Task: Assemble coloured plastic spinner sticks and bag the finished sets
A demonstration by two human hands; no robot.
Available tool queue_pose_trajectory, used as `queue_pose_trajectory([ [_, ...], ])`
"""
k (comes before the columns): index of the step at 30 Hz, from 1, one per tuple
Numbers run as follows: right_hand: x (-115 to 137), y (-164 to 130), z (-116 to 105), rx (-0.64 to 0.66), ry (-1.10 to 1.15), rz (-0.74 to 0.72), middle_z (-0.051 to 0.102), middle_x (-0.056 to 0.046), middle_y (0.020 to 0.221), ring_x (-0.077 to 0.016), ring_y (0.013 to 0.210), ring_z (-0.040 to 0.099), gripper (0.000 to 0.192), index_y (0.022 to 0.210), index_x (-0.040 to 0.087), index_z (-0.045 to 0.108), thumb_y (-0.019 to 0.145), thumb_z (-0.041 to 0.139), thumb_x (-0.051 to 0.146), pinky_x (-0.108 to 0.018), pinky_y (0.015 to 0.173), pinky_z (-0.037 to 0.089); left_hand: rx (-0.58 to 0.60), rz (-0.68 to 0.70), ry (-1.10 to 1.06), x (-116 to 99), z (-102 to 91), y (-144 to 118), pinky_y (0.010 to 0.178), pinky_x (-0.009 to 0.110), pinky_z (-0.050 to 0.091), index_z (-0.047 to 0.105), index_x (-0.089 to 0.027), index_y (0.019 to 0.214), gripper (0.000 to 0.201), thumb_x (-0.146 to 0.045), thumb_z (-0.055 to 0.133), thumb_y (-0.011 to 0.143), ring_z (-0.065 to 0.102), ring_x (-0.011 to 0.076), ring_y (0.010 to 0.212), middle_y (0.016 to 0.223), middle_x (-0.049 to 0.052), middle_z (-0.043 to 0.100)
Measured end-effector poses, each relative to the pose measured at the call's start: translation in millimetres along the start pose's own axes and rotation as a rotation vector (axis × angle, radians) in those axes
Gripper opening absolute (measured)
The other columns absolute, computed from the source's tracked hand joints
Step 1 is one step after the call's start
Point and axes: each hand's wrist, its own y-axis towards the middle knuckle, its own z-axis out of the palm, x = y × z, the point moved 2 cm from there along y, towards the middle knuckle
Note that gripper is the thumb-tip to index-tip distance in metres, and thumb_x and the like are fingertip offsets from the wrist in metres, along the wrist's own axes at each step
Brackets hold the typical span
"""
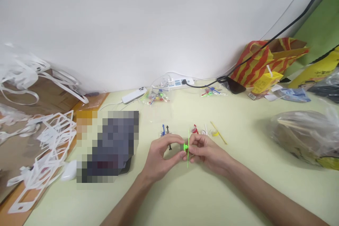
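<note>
My left hand (165, 152) is closed in a pinch on the round base of a small green plastic spinner (185, 147). From the other side, my right hand (205, 150) pinches the spinner's thin, long green pointer (188, 160), which stands edge-on between the two hands. The fingertips partly cover the base. Behind my left hand lie a blue arrow spinner (163, 129) and a black arrow spinner (167, 128). A red arrow spinner (195, 129), a white spinner (205, 130) and a yellow spinner (218, 133) lie just past my right hand.
Bags of coloured spinner parts (158, 96) (212, 91) lie near a power strip (177, 83) and a white phone (134, 95). A blurred-out dark object (113, 141) and white plastic frames (53, 141) are leftward. A plastic-wrapped bundle (304, 137) and a yellow drink carton (265, 84) are rightward.
</note>
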Motion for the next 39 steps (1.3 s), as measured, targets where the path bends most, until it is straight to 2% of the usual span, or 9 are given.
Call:
queue_pose_trajectory([
  [13,-15,-2,5,0.151,0.205,0.141,0.059,0.003,0.065,-0.0084,0.056,0.06,0.034,0.077,0.016,0.058,0.071,0.088,0.031,-0.019,0.052,0.05,0.055,0.058,0.036,-6,-1.1,-2,0.083,0.039,0.061,0.075,-0.024,0.097,0.019,-0.017,0.078,0.08,0.073,0.0225,0.091,0.095,0.008,0.077],
  [17,-14,0,7,0.102,0.189,0.158,0.054,0.005,0.062,-0.006,0.052,0.053,0.038,0.074,0.018,0.052,0.073,0.086,0.035,-0.015,0.041,0.033,0.028,0.036,0.069,0,-3.2,-2,0.085,0.039,0.06,0.075,-0.025,0.097,0.018,-0.02,0.078,0.08,0.073,0.0226,0.091,0.096,0.007,0.076],
  [20,-8,0,14,0.138,0.112,0.093,0.049,0.007,0.058,-0.0046,0.045,0.039,0.042,0.071,0.019,0.046,0.079,0.08,0.044,-0.017,0.037,0.019,-0.086,0.046,0.142,5,-7.2,0,0.094,0.041,0.057,0.073,-0.025,0.101,0.02,-0.023,0.076,0.082,0.07,0.0229,0.099,0.099,0.006,0.075],
  [22,-2,-3,17,0.152,-0.014,0.0,0.045,0.007,0.056,-0.0048,0.042,0.03,0.041,0.072,0.02,0.046,0.083,0.074,0.048,-0.02,0.038,0.017,-0.162,0.074,0.282,8,-10.4,4,0.102,0.045,0.052,0.07,-0.025,0.104,0.02,-0.024,0.074,0.084,0.069,0.0221,0.101,0.101,0.005,0.075],
  [24,8,-6,16,0.065,-0.26,-0.191,0.044,0.007,0.057,-0.0068,0.045,0.03,0.038,0.072,0.02,0.048,0.086,0.069,0.048,-0.023,0.042,0.022,-0.167,0.125,0.464,12,-12.1,9,0.11,0.049,0.044,0.068,-0.025,0.106,0.019,-0.024,0.07,0.087,0.07,0.0203,0.099,0.101,0.003,0.075],
  [27,25,-12,5,-0.269,-0.824,-0.579,0.052,0.001,0.064,-0.014,0.061,0.044,0.027,0.073,0.021,0.055,0.093,0.062,0.038,-0.029,0.058,0.037,-0.068,0.191,0.677,18,-10.6,17,0.117,0.053,0.033,0.066,-0.026,0.109,0.019,-0.023,0.066,0.09,0.07,0.0192,0.1,0.103,0.002,0.075],
  [29,32,-12,-5,-0.444,-1.177,-0.74,0.062,-0.003,0.075,-0.0197,0.076,0.052,0.017,0.081,0.022,0.061,0.095,0.057,0.03,-0.036,0.073,0.041,-0.013,0.187,0.754,22,-8.4,19,0.119,0.055,0.027,0.065,-0.026,0.113,0.022,-0.022,0.063,0.091,0.069,0.0198,0.105,0.107,0.003,0.074],
  [33,30,-1,-25,-0.502,-1.597,-0.758,0.069,-0.008,0.107,-0.0277,0.106,0.053,0.014,0.105,0.023,0.064,0.093,0.057,0.022,-0.044,0.089,0.037,0.056,0.143,0.815,26,-4.5,19,0.121,0.058,0.019,0.063,-0.025,0.117,0.025,-0.018,0.058,0.093,0.067,0.0205,0.109,0.108,0.004,0.074],
  [39,19,8,-32,-0.44,-1.74,-0.694,0.07,-0.008,0.115,-0.0282,0.115,0.054,0.017,0.108,0.023,0.062,0.097,0.05,0.018,-0.048,0.095,0.027,0.118,0.109,0.82,29,-5.5,14,0.122,0.06,0.014,0.066,-0.026,0.11,0.026,-0.011,0.055,0.092,0.065,0.0202,0.114,0.11,0.003,0.074],
])
